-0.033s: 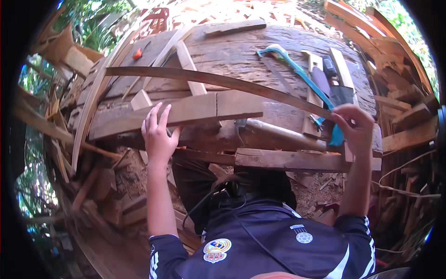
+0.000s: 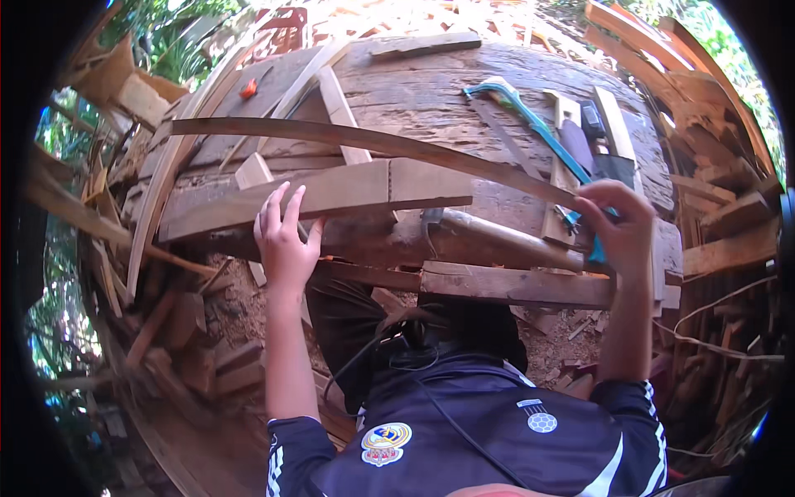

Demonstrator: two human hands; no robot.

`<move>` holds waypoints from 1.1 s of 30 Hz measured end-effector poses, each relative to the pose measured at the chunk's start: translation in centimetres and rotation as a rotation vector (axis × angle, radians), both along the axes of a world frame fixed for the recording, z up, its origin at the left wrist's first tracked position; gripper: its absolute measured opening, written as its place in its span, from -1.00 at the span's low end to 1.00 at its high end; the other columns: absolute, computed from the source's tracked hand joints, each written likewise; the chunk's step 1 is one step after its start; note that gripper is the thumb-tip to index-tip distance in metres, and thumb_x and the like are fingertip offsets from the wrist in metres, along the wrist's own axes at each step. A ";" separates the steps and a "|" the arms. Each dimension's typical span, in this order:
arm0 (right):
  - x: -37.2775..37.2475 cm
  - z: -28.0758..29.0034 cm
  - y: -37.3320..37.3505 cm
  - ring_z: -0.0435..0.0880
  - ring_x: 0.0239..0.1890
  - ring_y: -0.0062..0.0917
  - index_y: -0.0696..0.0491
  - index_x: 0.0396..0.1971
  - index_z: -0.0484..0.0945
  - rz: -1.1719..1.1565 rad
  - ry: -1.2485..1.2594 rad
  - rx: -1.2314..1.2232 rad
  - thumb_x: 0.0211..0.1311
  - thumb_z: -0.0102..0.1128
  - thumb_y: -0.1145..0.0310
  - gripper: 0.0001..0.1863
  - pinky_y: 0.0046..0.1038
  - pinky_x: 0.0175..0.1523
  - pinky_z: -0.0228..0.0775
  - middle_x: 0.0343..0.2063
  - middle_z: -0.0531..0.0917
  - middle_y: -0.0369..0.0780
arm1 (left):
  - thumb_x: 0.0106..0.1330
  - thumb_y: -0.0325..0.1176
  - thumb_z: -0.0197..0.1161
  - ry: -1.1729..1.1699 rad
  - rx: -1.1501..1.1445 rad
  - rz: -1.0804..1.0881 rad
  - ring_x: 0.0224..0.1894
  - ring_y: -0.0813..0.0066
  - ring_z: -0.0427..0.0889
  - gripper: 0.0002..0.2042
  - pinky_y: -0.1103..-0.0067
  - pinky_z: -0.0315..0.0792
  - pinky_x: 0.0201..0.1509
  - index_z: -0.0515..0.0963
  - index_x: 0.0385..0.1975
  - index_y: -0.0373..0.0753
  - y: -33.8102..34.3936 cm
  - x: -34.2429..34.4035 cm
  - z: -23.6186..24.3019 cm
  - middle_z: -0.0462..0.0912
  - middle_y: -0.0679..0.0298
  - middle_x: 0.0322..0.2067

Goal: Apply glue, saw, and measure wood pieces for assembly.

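Observation:
My left hand point(image 2: 288, 236) rests against a thick wooden board point(image 2: 348, 189), its fingers over the face and its thumb at the near edge. A dark line crosses that board near its right part. In my right hand point(image 2: 617, 217), thumb and fingers are closed on the right end of a long thin strip point(image 2: 364, 141), apparently wood. The strip runs leftward beyond the board, its left end by a long upright-lying slat point(image 2: 153, 211). A hammer point(image 2: 505, 240) with a pale wooden handle lies between the board and my right hand. Behind that hand lies a blue-framed saw point(image 2: 530, 120).
The worn, thick wooden bench point(image 2: 431, 79) carries offcuts, a pale wooden piece point(image 2: 342, 112) and a small red-orange object point(image 2: 248, 89). A squared timber point(image 2: 513, 284) runs along its near side. Stacked wood point(image 2: 729, 199) stands at right; scraps and sawdust cover the ground.
My right hand has moved a little to the left, and the thin strip has slid left with it. The left hand stays on the board.

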State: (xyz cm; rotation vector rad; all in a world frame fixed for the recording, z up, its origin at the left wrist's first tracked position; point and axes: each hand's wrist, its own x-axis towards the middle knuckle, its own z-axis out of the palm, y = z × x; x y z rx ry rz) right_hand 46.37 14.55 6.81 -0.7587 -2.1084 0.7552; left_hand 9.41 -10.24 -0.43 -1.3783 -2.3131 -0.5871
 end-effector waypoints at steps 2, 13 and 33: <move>-4.9 -0.3 -0.7 0.60 -0.46 -0.72 0.05 -0.25 0.75 0.211 0.011 0.070 0.12 0.42 0.57 -0.81 -0.65 -0.34 0.42 -0.38 0.77 -0.30 | 0.21 -0.29 0.43 -0.022 0.170 0.021 0.12 0.16 0.55 -0.58 0.29 0.43 0.19 0.58 0.07 -0.21 -1.1 1.8 -0.5 0.59 0.14 0.06; -12.9 -4.4 -4.4 0.67 -0.40 -0.29 -0.02 -0.31 0.70 0.566 -0.018 0.139 0.11 0.37 0.45 -0.87 -0.31 -0.27 0.54 -0.44 0.68 -0.23 | 0.37 -0.09 0.34 -1.638 0.641 -0.377 -0.21 0.45 0.72 -0.55 0.60 0.62 -0.18 0.57 0.06 -0.33 -0.3 8.8 -2.4 0.69 0.12 -0.08; -10.8 -6.1 -0.2 0.64 -0.32 -0.76 0.12 -0.30 0.68 0.293 -0.130 -0.365 0.18 0.45 0.44 -0.86 -0.65 -0.31 0.42 -0.40 0.71 -0.35 | 0.37 -0.28 0.37 -1.645 0.764 -0.071 -0.31 0.51 0.72 -0.79 0.63 0.59 -0.28 0.70 -0.14 -0.26 0.1 4.6 -3.3 0.76 0.27 -0.23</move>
